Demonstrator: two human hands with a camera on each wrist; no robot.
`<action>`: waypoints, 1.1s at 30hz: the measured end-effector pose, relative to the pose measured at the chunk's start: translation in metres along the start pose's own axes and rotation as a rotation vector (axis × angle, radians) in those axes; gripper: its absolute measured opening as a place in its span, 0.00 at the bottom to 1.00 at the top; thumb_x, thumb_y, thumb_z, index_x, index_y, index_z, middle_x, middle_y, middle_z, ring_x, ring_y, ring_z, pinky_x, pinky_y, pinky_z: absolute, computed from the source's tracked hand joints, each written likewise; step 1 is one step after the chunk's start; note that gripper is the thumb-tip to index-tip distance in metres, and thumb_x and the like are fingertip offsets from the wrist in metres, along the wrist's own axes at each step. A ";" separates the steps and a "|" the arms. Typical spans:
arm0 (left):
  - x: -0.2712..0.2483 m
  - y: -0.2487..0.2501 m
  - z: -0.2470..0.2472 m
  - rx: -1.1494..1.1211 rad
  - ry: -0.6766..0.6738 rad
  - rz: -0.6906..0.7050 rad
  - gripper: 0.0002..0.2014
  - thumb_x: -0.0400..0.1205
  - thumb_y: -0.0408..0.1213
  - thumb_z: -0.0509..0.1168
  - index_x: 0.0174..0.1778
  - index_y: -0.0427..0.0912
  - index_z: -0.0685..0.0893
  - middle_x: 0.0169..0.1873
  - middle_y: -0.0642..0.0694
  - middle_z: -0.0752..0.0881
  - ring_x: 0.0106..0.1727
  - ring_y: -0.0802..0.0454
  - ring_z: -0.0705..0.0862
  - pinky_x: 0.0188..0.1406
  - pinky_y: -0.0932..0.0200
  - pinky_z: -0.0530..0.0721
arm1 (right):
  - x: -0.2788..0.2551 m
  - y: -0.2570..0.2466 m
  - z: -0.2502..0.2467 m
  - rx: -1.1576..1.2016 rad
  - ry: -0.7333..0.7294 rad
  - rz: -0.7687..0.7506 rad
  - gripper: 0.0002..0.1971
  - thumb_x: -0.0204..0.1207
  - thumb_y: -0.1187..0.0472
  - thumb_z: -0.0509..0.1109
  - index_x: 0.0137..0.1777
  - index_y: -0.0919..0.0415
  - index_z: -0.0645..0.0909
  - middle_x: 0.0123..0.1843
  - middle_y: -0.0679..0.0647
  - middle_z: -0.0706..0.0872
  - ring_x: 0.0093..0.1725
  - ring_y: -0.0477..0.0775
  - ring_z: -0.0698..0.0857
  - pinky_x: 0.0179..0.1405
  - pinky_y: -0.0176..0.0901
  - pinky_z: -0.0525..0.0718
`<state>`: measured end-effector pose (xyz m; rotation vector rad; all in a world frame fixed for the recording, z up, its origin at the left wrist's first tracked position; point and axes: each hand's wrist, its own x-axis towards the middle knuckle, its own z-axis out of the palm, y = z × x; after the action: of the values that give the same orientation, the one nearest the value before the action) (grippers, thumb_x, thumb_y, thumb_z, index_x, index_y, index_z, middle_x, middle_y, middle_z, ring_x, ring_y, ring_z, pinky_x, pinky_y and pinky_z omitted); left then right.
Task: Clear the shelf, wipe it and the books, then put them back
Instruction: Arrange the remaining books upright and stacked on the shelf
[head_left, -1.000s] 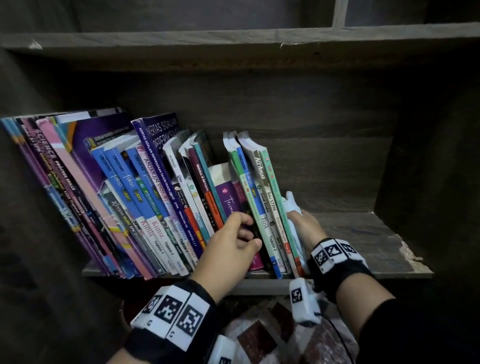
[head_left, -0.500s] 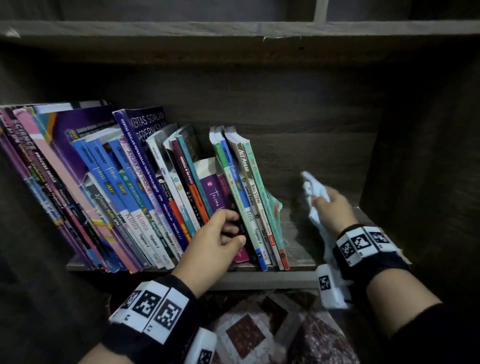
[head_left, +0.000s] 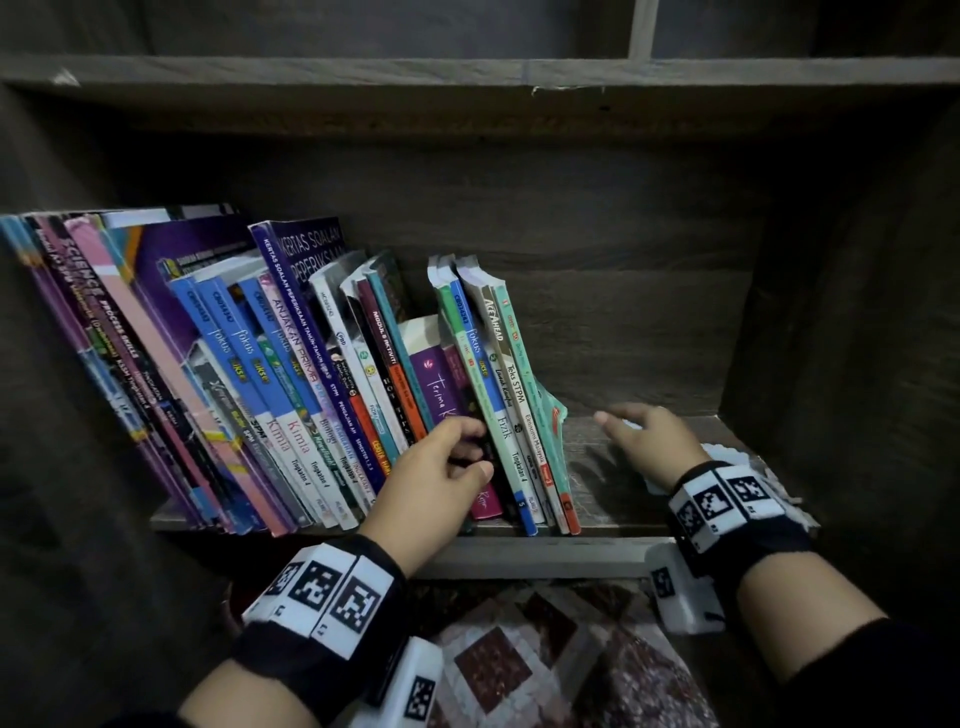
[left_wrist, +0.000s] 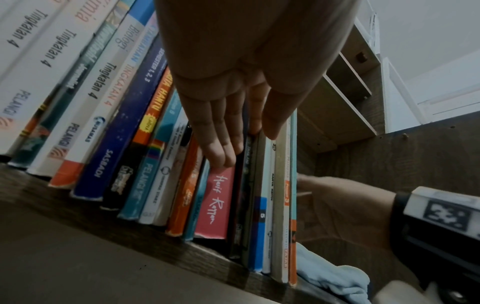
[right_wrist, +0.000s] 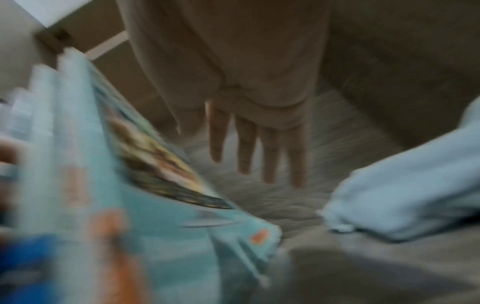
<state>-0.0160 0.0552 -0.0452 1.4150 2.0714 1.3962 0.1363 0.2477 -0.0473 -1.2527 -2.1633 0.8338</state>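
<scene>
Evidently the books (head_left: 322, 384) are thin paperbacks, so each is judged light but floppy; the row as a whole is judged heavy. They stand leaning toward the upper left of the head frame, filling the left and centre of the shelf (head_left: 639, 467). Spines are glossy and mixed in colour: blue, white, purple, orange, teal. The outermost teal book (head_left: 540, 415) has a curled, dog-eared cover, so it is judged easily creased. Best hold is judged to be a small batch pinched across the spines low down, with support under the bottom edges; single covers would bend.

Left hand (head_left: 436, 473), lower centre, has its fingers pushed in among the spines beside the magenta book (left_wrist: 215, 203), thumb on the front; fingers only slightly curled, not seen closing round any one book.

Right hand (head_left: 649, 441), centre right, lies with fingers straight and spread over the bare shelf board, holding nothing. The pale blue cloth (left_wrist: 335, 275) lies on the board by that wrist, released.

Right wrist view is blurred.
</scene>
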 end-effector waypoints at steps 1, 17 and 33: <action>-0.001 0.000 -0.001 0.005 -0.002 0.004 0.16 0.83 0.37 0.66 0.66 0.55 0.78 0.53 0.57 0.83 0.50 0.64 0.82 0.40 0.72 0.78 | -0.007 -0.009 0.004 0.104 -0.001 -0.070 0.20 0.83 0.50 0.63 0.71 0.57 0.79 0.68 0.53 0.83 0.65 0.50 0.79 0.61 0.38 0.72; -0.004 0.008 -0.033 -0.048 0.190 0.117 0.20 0.84 0.35 0.64 0.71 0.55 0.76 0.48 0.55 0.85 0.51 0.59 0.84 0.56 0.58 0.84 | -0.056 -0.068 0.040 0.286 0.075 -0.413 0.23 0.82 0.57 0.66 0.76 0.43 0.72 0.62 0.42 0.86 0.58 0.39 0.83 0.49 0.22 0.79; 0.005 0.026 -0.003 -0.018 0.265 0.290 0.22 0.83 0.35 0.65 0.73 0.58 0.75 0.42 0.57 0.84 0.46 0.67 0.82 0.48 0.71 0.81 | -0.037 -0.037 0.036 0.016 -0.131 -0.299 0.35 0.72 0.53 0.77 0.78 0.39 0.68 0.66 0.44 0.84 0.66 0.44 0.80 0.64 0.43 0.80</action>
<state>-0.0054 0.0590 -0.0210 1.6531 2.0596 1.7988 0.1071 0.1913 -0.0498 -0.8564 -2.3658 0.8223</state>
